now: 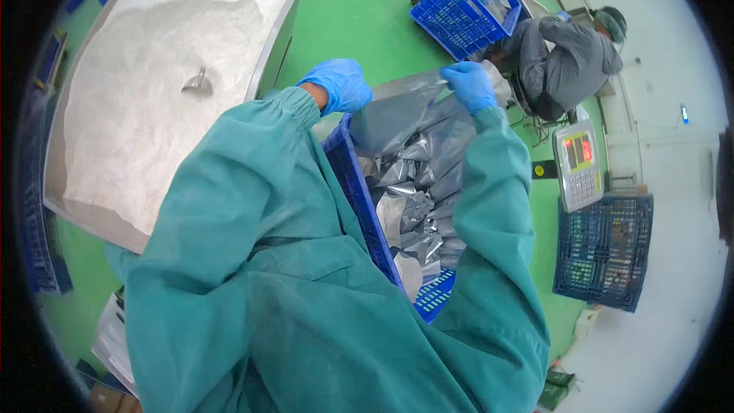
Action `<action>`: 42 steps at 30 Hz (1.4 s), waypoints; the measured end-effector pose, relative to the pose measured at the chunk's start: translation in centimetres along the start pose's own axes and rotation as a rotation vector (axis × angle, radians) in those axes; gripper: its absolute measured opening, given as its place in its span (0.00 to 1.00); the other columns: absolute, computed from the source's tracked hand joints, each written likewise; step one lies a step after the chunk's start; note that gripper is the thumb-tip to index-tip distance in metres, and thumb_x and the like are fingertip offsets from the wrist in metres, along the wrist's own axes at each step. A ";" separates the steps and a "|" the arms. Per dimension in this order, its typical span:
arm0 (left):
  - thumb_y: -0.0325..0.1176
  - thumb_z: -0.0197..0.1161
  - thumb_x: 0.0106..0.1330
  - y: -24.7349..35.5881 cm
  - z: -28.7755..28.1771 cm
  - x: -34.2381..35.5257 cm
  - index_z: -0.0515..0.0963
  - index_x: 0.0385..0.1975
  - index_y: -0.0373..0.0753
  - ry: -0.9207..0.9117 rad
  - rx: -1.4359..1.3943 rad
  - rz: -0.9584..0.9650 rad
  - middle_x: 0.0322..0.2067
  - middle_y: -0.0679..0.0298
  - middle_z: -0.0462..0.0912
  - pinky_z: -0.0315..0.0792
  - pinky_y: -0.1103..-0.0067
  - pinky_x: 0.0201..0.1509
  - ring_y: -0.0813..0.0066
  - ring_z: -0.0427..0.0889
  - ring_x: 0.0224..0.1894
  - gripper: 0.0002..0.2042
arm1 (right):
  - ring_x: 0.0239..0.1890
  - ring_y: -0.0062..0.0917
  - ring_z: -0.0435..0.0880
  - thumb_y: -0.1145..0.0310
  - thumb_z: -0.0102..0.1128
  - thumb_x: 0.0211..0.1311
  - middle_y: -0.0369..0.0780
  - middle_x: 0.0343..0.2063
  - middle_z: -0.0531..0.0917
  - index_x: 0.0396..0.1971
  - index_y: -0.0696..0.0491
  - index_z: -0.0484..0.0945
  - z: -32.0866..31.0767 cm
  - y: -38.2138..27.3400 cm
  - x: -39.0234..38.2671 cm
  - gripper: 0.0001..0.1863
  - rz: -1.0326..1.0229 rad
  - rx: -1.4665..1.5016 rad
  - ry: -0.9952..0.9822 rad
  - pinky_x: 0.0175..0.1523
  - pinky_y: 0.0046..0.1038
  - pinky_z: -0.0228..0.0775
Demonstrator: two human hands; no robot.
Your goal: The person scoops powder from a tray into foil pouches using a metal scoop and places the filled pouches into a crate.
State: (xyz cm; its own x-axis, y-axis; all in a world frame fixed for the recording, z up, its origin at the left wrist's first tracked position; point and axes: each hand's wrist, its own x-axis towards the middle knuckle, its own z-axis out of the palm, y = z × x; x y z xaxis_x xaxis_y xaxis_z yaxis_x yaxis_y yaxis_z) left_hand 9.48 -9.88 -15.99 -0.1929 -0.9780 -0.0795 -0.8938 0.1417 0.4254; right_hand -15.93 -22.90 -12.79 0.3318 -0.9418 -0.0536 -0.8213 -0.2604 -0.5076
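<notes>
In blue gloves, my left hand (339, 86) and my right hand (469, 86) are raised at chest height, apart from each other. A grey translucent plastic bag (397, 111) stretches between them, its upper edge gripped at both ends. Below it stands a blue crate (375, 229) holding several silvery foil pouches (428, 206), crumpled and packed in rows. The bag hides the crate's far end. My fingers on the left are partly turned away from view.
A metal bin (279, 42) of white powder stands at left, with a metal scoop (197, 81) lying in it. At right, a scale display (579, 164) stands near a dark pallet (604, 252). A grey-clothed person (566, 61) sits beyond, beside another blue crate (462, 11).
</notes>
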 end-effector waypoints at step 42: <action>0.45 0.55 0.53 -1.2 2.0 -5.2 0.77 0.18 0.31 0.128 -0.175 -0.152 0.21 0.46 0.78 0.72 0.63 0.34 0.48 0.78 0.26 0.20 | 0.31 0.36 0.83 0.50 0.56 0.54 0.45 0.25 0.83 0.28 0.55 0.82 2.6 -7.8 -9.0 0.21 0.063 -0.185 0.147 0.39 0.34 0.72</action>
State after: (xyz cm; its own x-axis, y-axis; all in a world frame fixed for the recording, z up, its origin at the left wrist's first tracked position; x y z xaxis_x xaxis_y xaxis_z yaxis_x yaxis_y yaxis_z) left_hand 10.75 -4.64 -17.92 0.0004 -0.9990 -0.0446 -0.8231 -0.0256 0.5673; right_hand -11.32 -11.82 -10.57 0.2174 -0.9746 0.0529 -0.9136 -0.2223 -0.3406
